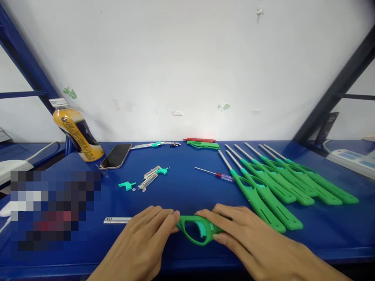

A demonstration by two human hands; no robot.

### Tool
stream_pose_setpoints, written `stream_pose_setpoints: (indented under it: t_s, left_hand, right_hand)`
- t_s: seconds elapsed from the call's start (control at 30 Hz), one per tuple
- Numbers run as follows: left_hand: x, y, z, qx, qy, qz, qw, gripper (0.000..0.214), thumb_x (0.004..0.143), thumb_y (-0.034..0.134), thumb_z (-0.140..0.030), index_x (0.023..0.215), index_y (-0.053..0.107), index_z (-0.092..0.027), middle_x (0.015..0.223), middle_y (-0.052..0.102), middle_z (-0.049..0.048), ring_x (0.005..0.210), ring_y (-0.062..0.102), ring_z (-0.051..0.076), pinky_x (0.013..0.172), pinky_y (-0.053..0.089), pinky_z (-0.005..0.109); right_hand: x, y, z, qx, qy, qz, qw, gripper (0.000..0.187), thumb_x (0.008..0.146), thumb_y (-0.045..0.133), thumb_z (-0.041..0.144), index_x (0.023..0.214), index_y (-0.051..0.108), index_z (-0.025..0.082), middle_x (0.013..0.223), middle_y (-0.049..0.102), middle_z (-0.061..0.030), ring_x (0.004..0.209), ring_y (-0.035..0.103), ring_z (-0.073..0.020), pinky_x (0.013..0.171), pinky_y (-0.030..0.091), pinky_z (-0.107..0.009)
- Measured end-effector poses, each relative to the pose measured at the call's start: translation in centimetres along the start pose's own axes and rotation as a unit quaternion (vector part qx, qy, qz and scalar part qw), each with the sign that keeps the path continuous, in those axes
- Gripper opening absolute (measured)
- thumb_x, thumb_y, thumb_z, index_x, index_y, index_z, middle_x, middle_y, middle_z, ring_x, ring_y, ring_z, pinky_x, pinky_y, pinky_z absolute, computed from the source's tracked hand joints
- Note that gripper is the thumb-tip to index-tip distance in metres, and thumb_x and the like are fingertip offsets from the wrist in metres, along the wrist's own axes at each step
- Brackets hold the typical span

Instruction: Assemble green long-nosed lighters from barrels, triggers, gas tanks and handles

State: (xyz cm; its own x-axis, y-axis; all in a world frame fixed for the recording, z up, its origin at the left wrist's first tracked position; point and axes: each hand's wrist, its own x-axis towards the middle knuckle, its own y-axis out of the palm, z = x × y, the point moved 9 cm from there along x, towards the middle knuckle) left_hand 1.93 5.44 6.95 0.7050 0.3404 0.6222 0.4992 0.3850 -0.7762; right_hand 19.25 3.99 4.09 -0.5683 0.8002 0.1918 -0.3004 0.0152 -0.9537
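Just above the table's front edge, a green utility lighter (190, 218) lies crosswise between my hands. Its metal nozzle tube (117, 220) points left, and a turquoise trigger (201, 228) shows inside the loop. My left hand (143, 234) is closed around the neck where tube meets body. On the other side, my right hand (240, 230) grips the green handle and covers most of it. Beyond my left hand lie a loose turquoise trigger piece (126, 185) and clear tank-like parts (149, 181). A screwdriver (225, 177) with a clear handle rests farther back.
Several green lighters (281, 187) lie in a slanted row at right. Red (200, 139) and green casings (205, 145) sit by the wall, with a tube assembly (146, 145) to their left. A phone (116, 156) and bottle (77, 134) stand back left; a power strip (354, 158) is far right.
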Motion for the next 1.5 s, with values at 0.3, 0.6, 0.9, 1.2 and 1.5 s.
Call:
stream_pose_setpoints:
  t_s: [0.3,0.6,0.9,1.2,1.5]
  left_hand:
    - [-0.7,1.2,1.1,0.011,-0.026,0.029,0.999,0.048,0.098,0.039,0.002,0.136,0.056,-0.021,0.111,0.082,0.0032,0.096,0.082,0.024,0.084,0.068,0.043]
    - [-1.1,2.0,1.5,-0.011,-0.064,0.092,0.994,0.036,0.110,0.042,-0.020,0.144,0.053,-0.024,0.120,0.077,0.0069,0.108,0.077,0.027,0.087,0.065,0.042]
    - [-1.0,2.3,1.4,-0.094,-0.073,0.104,0.987,0.046,0.102,0.039,-0.004,0.140,0.055,-0.024,0.097,0.074,0.0017,0.087,0.075,0.018,0.069,0.059,0.029]
    - [0.1,0.2,1.6,-0.015,-0.051,0.036,0.998,0.036,0.106,0.041,-0.013,0.134,0.059,-0.024,0.105,0.080,0.0026,0.094,0.079,0.021,0.085,0.065,0.034]
    - [-0.3,1.3,1.2,-0.035,-0.092,0.061,0.993,0.042,0.111,0.047,-0.043,0.151,0.051,-0.030,0.119,0.076,0.0041,0.107,0.077,0.024,0.090,0.066,0.039]
  right_hand:
    - [-0.1,-0.8,-0.8,0.018,0.016,-0.074,0.997,0.043,0.111,0.050,0.046,0.151,0.057,0.033,0.135,0.073,-0.0066,0.123,0.073,-0.0233,0.098,0.063,-0.034]
    - [0.2,-1.9,-0.3,0.038,-0.031,-0.153,0.987,0.036,0.113,0.047,0.035,0.146,0.057,0.026,0.125,0.075,-0.0072,0.114,0.073,-0.0197,0.093,0.063,-0.028]
    - [0.0,-2.1,0.7,0.007,-0.084,-0.159,0.984,0.038,0.112,0.045,0.021,0.149,0.054,0.022,0.119,0.075,-0.0099,0.096,0.072,-0.0201,0.082,0.063,-0.030]
    - [-0.8,-2.9,-0.7,0.074,-0.033,-0.224,0.971,0.032,0.108,0.058,0.020,0.140,0.060,0.024,0.123,0.075,-0.0056,0.110,0.074,-0.0151,0.098,0.059,-0.022]
    - [-0.6,-2.5,-1.2,0.088,0.026,-0.165,0.982,0.025,0.108,0.060,0.041,0.129,0.071,0.033,0.115,0.083,0.0034,0.101,0.079,-0.0194,0.090,0.060,-0.027]
